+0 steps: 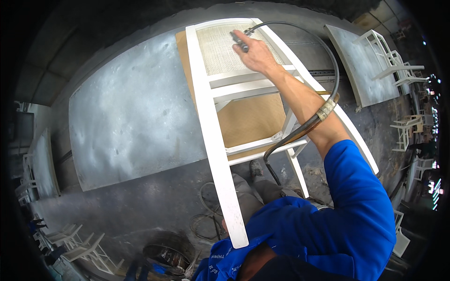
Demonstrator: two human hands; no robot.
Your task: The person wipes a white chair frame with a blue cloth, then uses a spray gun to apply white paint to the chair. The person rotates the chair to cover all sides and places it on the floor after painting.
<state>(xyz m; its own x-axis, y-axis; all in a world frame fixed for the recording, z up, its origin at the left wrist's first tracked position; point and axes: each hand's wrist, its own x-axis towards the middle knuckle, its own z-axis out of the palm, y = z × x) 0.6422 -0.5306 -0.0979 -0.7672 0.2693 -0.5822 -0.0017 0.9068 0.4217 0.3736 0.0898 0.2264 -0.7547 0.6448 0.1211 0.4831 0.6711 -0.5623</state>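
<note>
My right hand (257, 54) is wrapped round the dark handle of a small air gun (241, 43), over the woven panel (216, 49) of a white wooden chair (208, 112). A black hose (330, 51) runs from the tool in a loop to the right and back across my forearm, with tape wound round part of it. The chair lies tilted, its long posts pointing toward me, with a brown board (251, 119) beneath. Of my left hand (224, 226) only a sliver of skin shows beside the near end of the left post; its fingers are hidden.
A wide grey tabletop (136, 112) spreads to the left. Another grey panel (361, 70) stands at the right, with white chairs (386, 58) on and beside it. More white chairs (89, 248) are at lower left, near a dark round tub (168, 248). Coiled hose (204, 225) lies on the floor.
</note>
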